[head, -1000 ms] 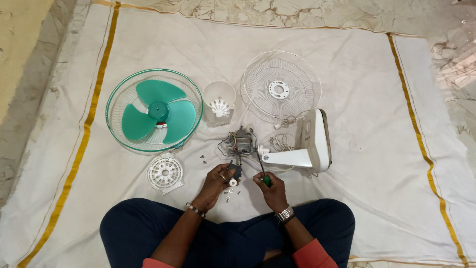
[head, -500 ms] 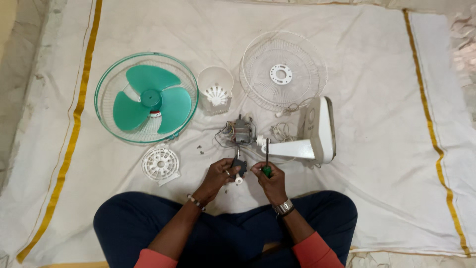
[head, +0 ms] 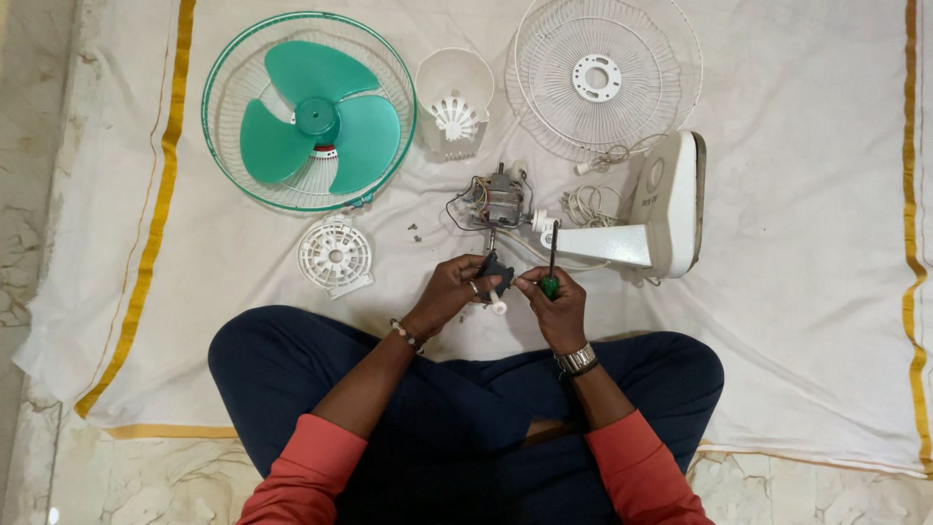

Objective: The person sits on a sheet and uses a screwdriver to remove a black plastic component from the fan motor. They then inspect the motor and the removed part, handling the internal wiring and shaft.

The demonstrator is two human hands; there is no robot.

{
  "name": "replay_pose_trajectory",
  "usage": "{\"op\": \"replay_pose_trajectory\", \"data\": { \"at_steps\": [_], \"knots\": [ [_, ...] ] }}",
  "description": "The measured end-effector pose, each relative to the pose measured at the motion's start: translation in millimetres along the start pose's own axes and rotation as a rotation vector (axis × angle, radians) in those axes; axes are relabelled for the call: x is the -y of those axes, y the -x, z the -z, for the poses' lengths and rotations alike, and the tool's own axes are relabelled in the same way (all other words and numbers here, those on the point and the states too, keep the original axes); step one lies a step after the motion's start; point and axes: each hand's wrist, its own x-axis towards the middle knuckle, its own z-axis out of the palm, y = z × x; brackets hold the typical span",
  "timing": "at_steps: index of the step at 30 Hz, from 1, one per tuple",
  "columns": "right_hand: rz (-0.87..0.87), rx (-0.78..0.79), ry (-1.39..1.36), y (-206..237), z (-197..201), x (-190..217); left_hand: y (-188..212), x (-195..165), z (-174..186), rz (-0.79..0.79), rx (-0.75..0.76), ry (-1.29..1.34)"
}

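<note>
Green-handled screwdriver [head: 550,275] sits pinched in the right hand [head: 556,309]'s grip; left hand [head: 453,290] pinches a dark part [head: 494,272].

Head camera looks straight down at white cloth [head: 777,321]

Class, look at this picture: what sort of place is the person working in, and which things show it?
Probably a home floor used as a makeshift repair spot: a white cloth spread over marble tiles, with fan parts like the green blade laid out.

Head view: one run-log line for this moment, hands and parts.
left hand: holds small dark part | right hand: holds green-handled screwdriver, shaft up | fan motor just beyond hands | white cloth underneath
</note>
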Motion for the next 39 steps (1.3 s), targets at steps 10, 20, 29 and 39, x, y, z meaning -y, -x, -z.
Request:
{"op": "replay_pose_trajectory", "data": {
  "at_steps": [10, 20, 29, 39],
  "knots": [
    [0.000, 0.025, 0.062, 0.0, -2.7, 0.8, 3.4, 1.5, -0.1, -0.098, 0.002, -0.086],
    [0.001, 0.021, 0.079, -2.2, -3.6, 2.9, 3.3, 5.1, -1.7, -0.212, -0.049, -0.236],
    [0.013, 0.007, 0.073, 0.4, -3.5, 1.8, 4.3, 5.7, -0.2, -0.237, -0.001, -0.208],
    [0.020, 0.049, 0.012, 1.0, -4.8, 3.4, 6.9, 5.1, -2.7, -0.281, -0.053, -0.310]
  ]
}}
